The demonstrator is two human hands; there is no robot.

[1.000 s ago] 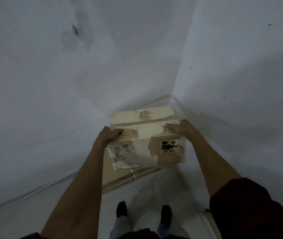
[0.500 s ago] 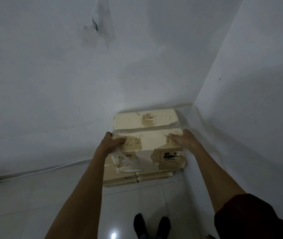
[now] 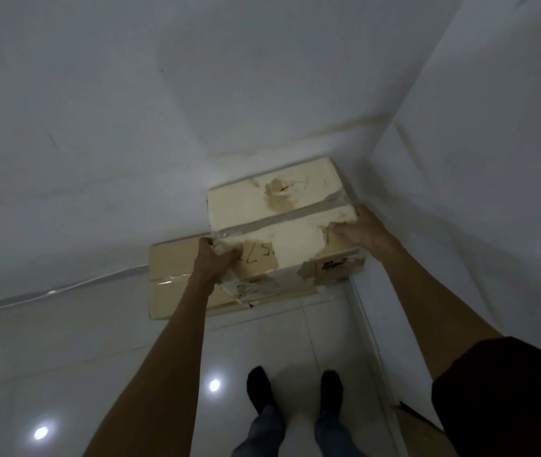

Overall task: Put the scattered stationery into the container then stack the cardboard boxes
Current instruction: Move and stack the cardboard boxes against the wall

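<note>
A pale cardboard box (image 3: 262, 206) with torn tape and scrawled numbers sits in the room corner, on top of a wider brown cardboard box (image 3: 172, 275) that lies on the floor. My left hand (image 3: 213, 262) grips the top box at its near left corner, thumb over the top edge. At the near right corner my right hand (image 3: 358, 234) grips it, fingers curled over the top. No stationery or container is in view.
White walls (image 3: 130, 127) meet in a corner right behind the boxes. Glossy white floor tiles (image 3: 97, 357) stretch toward me, with my two feet (image 3: 292, 390) standing about a step from the boxes. A brown cardboard edge (image 3: 417, 420) shows at the lower right.
The view has tilted down and shifted, showing more floor and the wider bottom box. Both hands stay on the top box's near corners, and the box sits further back toward the corner.
</note>
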